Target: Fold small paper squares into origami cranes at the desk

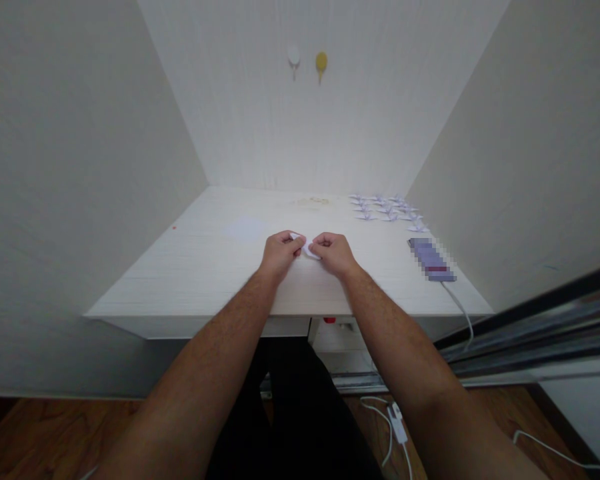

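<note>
At the middle of the surface [195, 267], the left hand [280, 253] and right hand [334, 253] pinch closed on a seemingly part-folded paper piece [307, 249], with finished paper cranes [387, 208] at two o'clock.

Both hands, left hand [280, 252] and right hand [333, 252], pinch a small white paper [307, 248] over the white table [205, 267]. Folded paper cranes [386, 208] lie at far right, near a cabled phone [431, 259].
</note>
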`<move>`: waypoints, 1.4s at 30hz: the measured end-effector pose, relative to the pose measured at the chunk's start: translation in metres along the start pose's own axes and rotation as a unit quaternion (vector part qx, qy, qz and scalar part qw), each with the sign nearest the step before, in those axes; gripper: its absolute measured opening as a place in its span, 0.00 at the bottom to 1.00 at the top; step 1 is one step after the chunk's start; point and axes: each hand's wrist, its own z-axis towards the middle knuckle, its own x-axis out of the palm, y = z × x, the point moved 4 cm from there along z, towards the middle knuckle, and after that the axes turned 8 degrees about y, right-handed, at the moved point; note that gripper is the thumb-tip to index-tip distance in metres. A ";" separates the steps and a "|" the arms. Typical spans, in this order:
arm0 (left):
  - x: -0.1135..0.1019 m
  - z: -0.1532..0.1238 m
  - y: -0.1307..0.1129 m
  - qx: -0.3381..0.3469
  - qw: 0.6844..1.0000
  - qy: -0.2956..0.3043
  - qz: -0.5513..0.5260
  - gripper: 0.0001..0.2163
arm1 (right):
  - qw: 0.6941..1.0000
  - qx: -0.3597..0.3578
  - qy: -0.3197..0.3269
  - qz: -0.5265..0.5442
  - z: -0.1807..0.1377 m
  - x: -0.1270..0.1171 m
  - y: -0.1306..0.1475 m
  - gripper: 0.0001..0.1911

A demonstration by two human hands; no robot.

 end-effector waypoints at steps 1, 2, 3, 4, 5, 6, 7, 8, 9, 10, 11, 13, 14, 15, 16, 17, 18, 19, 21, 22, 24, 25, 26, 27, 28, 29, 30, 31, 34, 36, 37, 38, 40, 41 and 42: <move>0.001 0.000 0.000 -0.008 1.000 0.005 -0.003 0.11 | 1.000 -0.001 0.000 -0.008 0.000 0.000 0.000 0.11; 0.002 -0.001 -0.001 -0.014 1.000 0.012 -0.007 0.12 | 1.000 -0.004 -0.001 -0.014 0.000 -0.001 0.001 0.11; 0.003 -0.001 -0.002 -0.019 0.999 0.020 -0.016 0.13 | 1.000 -0.011 -0.004 -0.017 0.000 -0.001 0.002 0.11; 0.004 -0.001 -0.003 -0.022 0.999 0.027 -0.031 0.15 | 0.999 -0.023 -0.011 -0.022 -0.001 -0.002 0.004 0.11; 0.004 -0.001 -0.005 -0.026 0.998 0.032 -0.052 0.18 | 0.998 -0.041 -0.024 -0.030 -0.001 -0.004 0.006 0.10; 0.005 -0.001 -0.006 -0.032 0.996 0.033 -0.075 0.21 | 0.996 -0.063 -0.041 -0.042 -0.001 -0.005 0.008 0.10; 0.005 -0.001 -0.007 -0.039 0.994 0.031 -0.098 0.24 | 0.993 -0.086 -0.059 -0.055 -0.002 -0.006 0.011 0.10; 0.005 -0.001 -0.007 -0.051 0.991 0.030 -0.117 0.27 | 0.990 -0.106 -0.075 -0.063 -0.003 -0.007 0.013 0.10; 0.005 -0.001 -0.007 -0.065 0.989 0.030 -0.128 0.28 | 0.987 -0.119 -0.084 -0.063 -0.004 -0.008 0.015 0.10; 0.005 -0.001 -0.006 -0.078 0.988 0.034 -0.130 0.29 | 0.986 -0.127 -0.087 -0.056 -0.004 -0.008 0.016 0.10; 0.005 -0.001 -0.005 -0.087 0.988 0.041 -0.125 0.27 | 0.987 -0.130 -0.083 -0.046 -0.004 -0.007 0.016 0.09; 0.006 0.000 -0.004 -0.088 0.990 0.053 -0.099 0.22 | 0.988 -0.130 -0.072 -0.028 -0.004 -0.006 0.015 0.08; 0.006 0.000 -0.003 -0.080 0.992 0.052 -0.085 0.19 | 0.989 -0.129 -0.068 -0.024 -0.004 -0.006 0.014 0.07; 0.005 0.000 -0.003 -0.070 0.994 0.048 -0.072 0.17 | 0.990 -0.125 -0.065 -0.025 -0.003 -0.006 0.013 0.07; 0.005 0.000 -0.003 -0.060 0.995 0.040 -0.062 0.17 | 0.991 -0.118 -0.064 -0.028 -0.003 -0.006 0.012 0.08; 0.005 -0.001 -0.003 -0.053 0.997 0.032 -0.054 0.18 | 0.991 -0.111 -0.064 -0.034 -0.002 -0.006 0.011 0.08; 0.005 -0.001 -0.003 -0.047 0.997 0.024 -0.049 0.20 | 0.992 -0.102 -0.066 -0.038 -0.002 -0.007 0.010 0.09; 0.005 -0.001 -0.002 -0.041 0.998 0.018 -0.043 0.21 | 0.993 -0.093 -0.068 -0.037 -0.001 -0.007 0.010 0.10; 0.005 -0.001 -0.002 -0.028 0.999 0.007 -0.029 0.21 | 0.994 -0.074 -0.074 -0.016 -0.001 -0.008 0.009 0.12; 0.004 -0.001 -0.003 -0.020 1.000 0.001 -0.020 0.20 | 0.995 -0.063 -0.077 -0.002 -0.001 -0.009 0.009 0.12; 0.003 -0.001 -0.004 -0.004 1.000 -0.009 0.000 0.16 | 0.996 -0.039 -0.081 0.012 -0.001 -0.009 0.009 0.13; 0.003 -0.001 -0.004 0.003 1.000 -0.012 0.008 0.14 | 0.996 -0.029 -0.083 0.005 -0.001 -0.009 0.008 0.12; 0.003 -0.001 -0.005 0.008 1.000 -0.013 0.014 0.13 | 0.996 -0.023 -0.085 -0.008 -0.001 -0.009 0.008 0.12; 0.003 -0.001 -0.005 0.010 1.000 -0.011 0.020 0.11 | 0.996 -0.020 -0.087 -0.022 -0.001 -0.009 0.007 0.11; 0.003 -0.001 -0.005 0.011 1.000 -0.006 0.026 0.10 | 0.996 -0.020 -0.086 -0.033 -0.002 -0.009 0.007 0.11; 0.004 -0.001 -0.004 0.010 0.999 0.001 0.034 0.09 | 0.995 -0.024 -0.083 -0.039 -0.002 -0.009 0.006 0.11; 0.004 -0.001 -0.004 0.010 0.999 0.009 0.044 0.08 | 0.996 -0.029 -0.078 -0.042 -0.002 -0.009 0.006 0.11; 0.004 -0.001 -0.003 0.010 0.998 0.017 0.056 0.07 | 0.996 -0.035 -0.071 -0.042 -0.002 -0.008 0.006 0.11; 0.003 -0.001 -0.001 0.014 0.996 0.024 0.084 0.06 | 0.996 -0.047 -0.056 -0.049 -0.003 -0.006 0.008 0.10; 0.003 0.000 0.000 0.014 0.996 0.027 0.087 0.06 | 0.996 -0.046 -0.059 -0.054 -0.004 -0.006 0.009 0.09; 0.003 0.000 0.001 0.012 0.996 0.030 0.086 0.06 | 0.995 -0.045 -0.062 -0.057 -0.004 -0.005 0.010 0.09; 0.003 0.000 0.001 0.008 0.996 0.032 0.086 0.05 | 0.995 -0.045 -0.065 -0.062 -0.005 -0.005 0.010 0.09; 0.003 0.000 0.001 -0.003 0.996 0.032 0.088 0.05 | 0.993 -0.050 -0.069 -0.076 -0.006 -0.005 0.012 0.09; 0.003 0.000 0.000 -0.009 0.995 0.030 0.090 0.05 | 0.992 -0.055 -0.072 -0.085 -0.006 -0.005 0.012 0.08; 0.003 0.000 0.000 -0.015 0.995 0.028 0.093 0.05 | 0.991 -0.061 -0.074 -0.094 -0.007 -0.005 0.013 0.08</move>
